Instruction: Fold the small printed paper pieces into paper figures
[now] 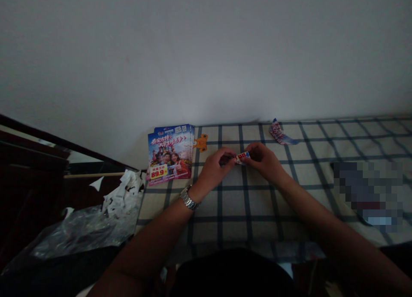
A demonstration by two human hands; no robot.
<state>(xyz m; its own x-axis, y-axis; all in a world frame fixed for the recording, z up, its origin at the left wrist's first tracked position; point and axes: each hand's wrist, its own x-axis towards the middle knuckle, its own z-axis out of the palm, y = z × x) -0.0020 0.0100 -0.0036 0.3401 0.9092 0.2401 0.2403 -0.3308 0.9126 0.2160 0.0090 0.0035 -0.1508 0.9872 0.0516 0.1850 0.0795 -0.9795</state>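
Note:
My left hand (214, 166) and my right hand (261, 160) meet above a checked cloth (225, 204), both pinching a small red, white and blue tube (243, 157). It looks like a glue tube, though the picture is too small to be sure. A silver wristwatch (188, 197) sits on my left wrist. Just left of that hand lies a stack of glossy flyers (170, 153) printed with "89.9". An orange paper cut-out (201, 142) lies between the flyers and my left hand.
Crumpled printed paper (280, 134) lies near the wall beyond my right hand. At the left, torn white paper (124, 194) sits on clear plastic sheeting (77, 232), beside a wooden rod (93, 175). A pixelated patch (367, 196) hides part of the cloth's right side.

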